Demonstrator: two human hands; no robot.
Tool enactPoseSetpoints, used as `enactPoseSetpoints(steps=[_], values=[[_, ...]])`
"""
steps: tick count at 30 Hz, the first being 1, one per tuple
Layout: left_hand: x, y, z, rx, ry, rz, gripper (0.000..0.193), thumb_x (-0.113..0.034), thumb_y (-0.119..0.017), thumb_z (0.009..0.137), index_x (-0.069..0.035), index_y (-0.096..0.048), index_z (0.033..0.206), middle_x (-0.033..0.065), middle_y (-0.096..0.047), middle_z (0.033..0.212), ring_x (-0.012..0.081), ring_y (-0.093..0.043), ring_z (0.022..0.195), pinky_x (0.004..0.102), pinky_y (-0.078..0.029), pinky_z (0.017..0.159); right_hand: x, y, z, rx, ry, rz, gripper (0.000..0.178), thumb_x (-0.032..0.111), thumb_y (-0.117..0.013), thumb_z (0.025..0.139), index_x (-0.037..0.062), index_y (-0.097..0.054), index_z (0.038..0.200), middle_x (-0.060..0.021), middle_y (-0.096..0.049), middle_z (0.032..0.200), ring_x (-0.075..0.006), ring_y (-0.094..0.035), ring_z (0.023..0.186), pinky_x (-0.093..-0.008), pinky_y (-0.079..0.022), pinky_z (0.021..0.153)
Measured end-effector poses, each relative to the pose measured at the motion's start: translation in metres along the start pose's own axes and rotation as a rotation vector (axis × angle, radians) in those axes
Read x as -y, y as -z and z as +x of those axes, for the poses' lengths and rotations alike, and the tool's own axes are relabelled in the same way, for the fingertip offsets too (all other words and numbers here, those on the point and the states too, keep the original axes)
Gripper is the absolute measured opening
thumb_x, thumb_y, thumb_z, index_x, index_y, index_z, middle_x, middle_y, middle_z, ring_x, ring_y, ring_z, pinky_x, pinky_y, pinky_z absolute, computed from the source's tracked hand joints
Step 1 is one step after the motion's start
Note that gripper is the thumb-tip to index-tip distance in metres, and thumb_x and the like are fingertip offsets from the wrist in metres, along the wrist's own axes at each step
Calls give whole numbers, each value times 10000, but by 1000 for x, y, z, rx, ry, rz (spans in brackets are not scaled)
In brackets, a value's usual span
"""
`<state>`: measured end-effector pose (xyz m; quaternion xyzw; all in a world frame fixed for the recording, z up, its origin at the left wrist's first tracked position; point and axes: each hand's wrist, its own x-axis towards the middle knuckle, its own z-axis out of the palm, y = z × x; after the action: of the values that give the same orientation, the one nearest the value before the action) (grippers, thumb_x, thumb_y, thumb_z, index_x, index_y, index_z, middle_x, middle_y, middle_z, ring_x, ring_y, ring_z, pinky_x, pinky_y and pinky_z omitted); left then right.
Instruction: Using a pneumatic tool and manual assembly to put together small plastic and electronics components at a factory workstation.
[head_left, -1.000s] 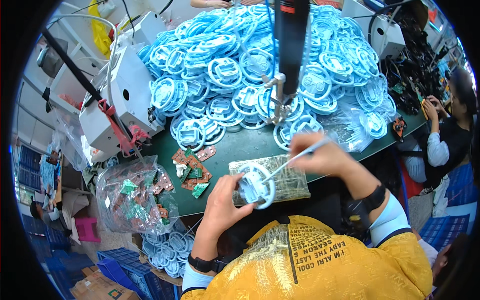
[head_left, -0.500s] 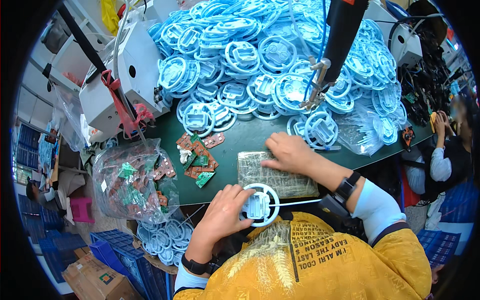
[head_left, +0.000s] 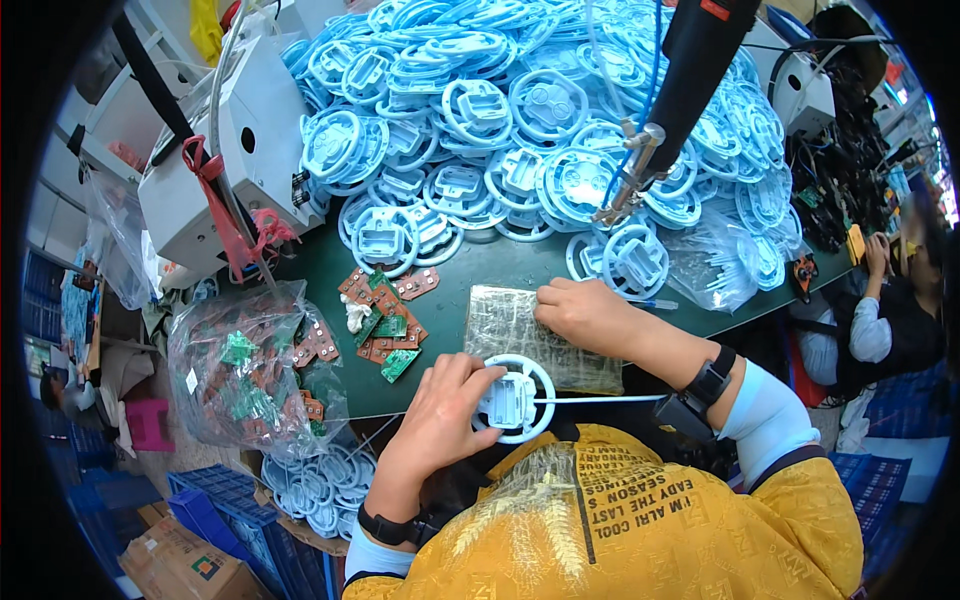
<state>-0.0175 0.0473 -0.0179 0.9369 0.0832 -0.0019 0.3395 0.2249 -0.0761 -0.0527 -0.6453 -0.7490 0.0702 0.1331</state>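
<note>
Between the thumb and fingers of my left hand [head_left: 445, 408] is a light-blue plastic ring with a boxy centre [head_left: 512, 402], with a thin white stick [head_left: 605, 399] running rightward from it. This ring is held just in front of a flat, tape-wrapped block [head_left: 515, 325] on the table. My right hand [head_left: 590, 315] rests at the block's upper right, its fingers curled together against the surface. Whatever its fingertips may pinch is hidden. Left of the block lies a small heap of brown and green circuit boards [head_left: 388, 325].
A large pile of blue ring parts [head_left: 480, 110] covers the back of the green table [head_left: 450, 275]. A black tool with a metal tip [head_left: 630, 175] hangs over it. At left are a bag of circuit boards [head_left: 240, 370] and a white machine box [head_left: 235, 150]. Another person [head_left: 890, 310] sits far right.
My right hand's fingers have drawn in from being spread across the block to being curled near its upper right edge. My left hand keeps hold of the ring; the whole view has shifted slightly.
</note>
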Motion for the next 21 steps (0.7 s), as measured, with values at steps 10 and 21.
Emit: enactPoseSetpoints(steps=[10,21], values=[[7,-16,12,31,-10,-86,678,-175,-838,601,-63,-574,1215,223,-397,1502,394,-310,1431,448,-309,1155,6,-8,19,9,31,-63,110,94,-605,787,-6,-636,821,-136,-637,849,-300,-687,749,-409,-565,634],[2,-20,9,47,1,-29,681,-177,-837,596,-45,-560,1205,261,-386,1495,403,-311,1428,460,-306,1152,1,-22,17,14,12,6,158,111,-633,733,2,-582,835,-130,-596,834,-307,-651,764,-411,-552,607]])
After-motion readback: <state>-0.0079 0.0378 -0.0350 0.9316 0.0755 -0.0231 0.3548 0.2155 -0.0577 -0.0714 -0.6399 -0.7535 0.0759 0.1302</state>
